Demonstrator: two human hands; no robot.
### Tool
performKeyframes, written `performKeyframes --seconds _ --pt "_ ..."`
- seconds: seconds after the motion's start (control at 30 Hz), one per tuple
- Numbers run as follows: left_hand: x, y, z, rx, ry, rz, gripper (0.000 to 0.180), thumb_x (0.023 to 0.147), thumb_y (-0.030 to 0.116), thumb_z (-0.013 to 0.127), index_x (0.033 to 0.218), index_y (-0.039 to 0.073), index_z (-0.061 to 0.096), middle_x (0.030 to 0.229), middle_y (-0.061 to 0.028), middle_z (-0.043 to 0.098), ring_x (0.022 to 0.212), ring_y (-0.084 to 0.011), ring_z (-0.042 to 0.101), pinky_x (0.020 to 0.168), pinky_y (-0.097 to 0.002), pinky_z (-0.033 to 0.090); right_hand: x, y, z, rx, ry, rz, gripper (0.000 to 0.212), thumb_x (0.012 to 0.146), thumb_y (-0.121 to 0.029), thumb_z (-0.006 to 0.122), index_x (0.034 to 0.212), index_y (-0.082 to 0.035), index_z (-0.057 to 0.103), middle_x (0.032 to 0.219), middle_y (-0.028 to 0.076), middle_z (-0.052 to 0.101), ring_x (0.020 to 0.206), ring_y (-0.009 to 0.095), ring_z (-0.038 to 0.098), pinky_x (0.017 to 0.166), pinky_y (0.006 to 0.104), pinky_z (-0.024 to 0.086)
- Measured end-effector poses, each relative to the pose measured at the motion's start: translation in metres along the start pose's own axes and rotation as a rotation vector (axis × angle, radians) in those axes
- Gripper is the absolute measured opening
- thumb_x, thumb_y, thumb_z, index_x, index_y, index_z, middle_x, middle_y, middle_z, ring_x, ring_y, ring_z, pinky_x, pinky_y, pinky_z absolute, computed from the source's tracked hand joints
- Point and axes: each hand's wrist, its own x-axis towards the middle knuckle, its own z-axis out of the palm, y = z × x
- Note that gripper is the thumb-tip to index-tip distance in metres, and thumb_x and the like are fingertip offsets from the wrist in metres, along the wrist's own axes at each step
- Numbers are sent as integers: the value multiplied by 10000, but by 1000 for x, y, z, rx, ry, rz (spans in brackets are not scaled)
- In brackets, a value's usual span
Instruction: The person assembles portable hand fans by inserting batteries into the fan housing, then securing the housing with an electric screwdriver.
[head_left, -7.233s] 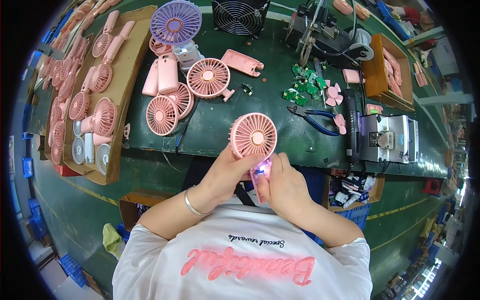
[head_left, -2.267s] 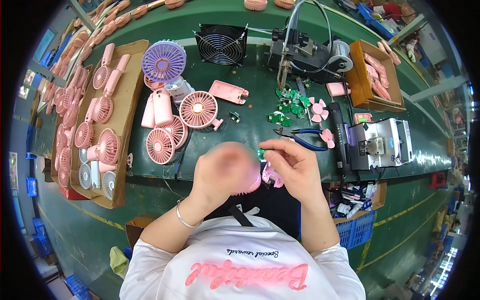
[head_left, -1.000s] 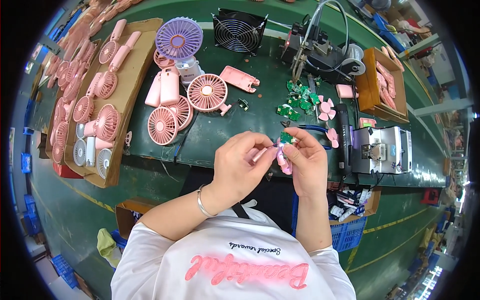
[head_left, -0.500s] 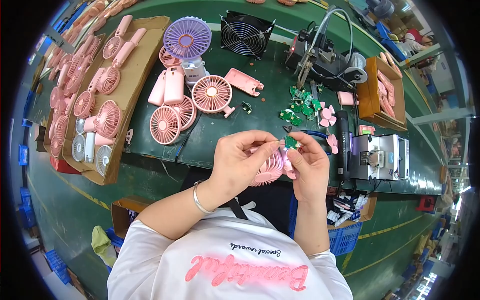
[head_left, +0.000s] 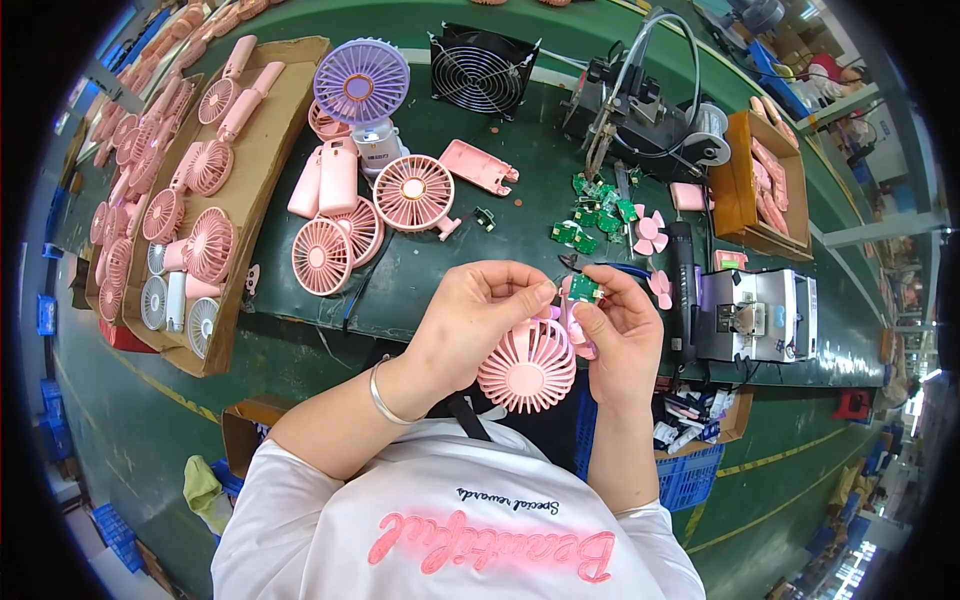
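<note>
Close to the table's front edge, my right hand pinches a small green circuit board between thumb and fingers, with a narrow pink fan part beneath it. Thumb and forefinger of my left hand are pressed together just left of the board; what they pinch is too small to make out. Below both hands hangs a pink fan head, its round grille in view, while its upper end is partly hidden by my fingers.
Green circuit boards lie beyond my hands, below a soldering machine with a wire spool. Pink fans and a purple fan stand to the left, beside a cardboard tray. A wooden box and a grey device are at right.
The pink fan head has swung down and slightly left, so more of its grille shows below my hands. Both hands keep nearly the same place and pinch. The whole view has shifted slightly.
</note>
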Motion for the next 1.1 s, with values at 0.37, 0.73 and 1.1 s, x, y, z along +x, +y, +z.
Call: performKeyframes --seconds 0.37,0.73,1.1 --pt "19 0 2 -136 -68 -101 92 910 73 619 960 -4 615 864 -67 659 808 -132 667 694 -247 553 13 -4 -8 -124 11 -34 347 793 107 674 1128 30 625 943 38 609 798 76 564 698 194 462" --pt "73 -6 -1 16 -127 -147 54 909 57 588 924 6 598 905 -81 654 806 -145 671 707 -254 549 58 -13 -30 -373 14 160 287 750 71 710 1028 6 682 754 -15 575 655 39 520 584 176 439" --pt "113 5 -5 39 -150 -188 78 872 66 598 877 -10 616 841 -97 666 748 -134 647 684 -249 529 87 0 -39 -459 -22 -31 302 719 67 730 1011 -6 697 761 -8 587 677 56 518 638 198 452"
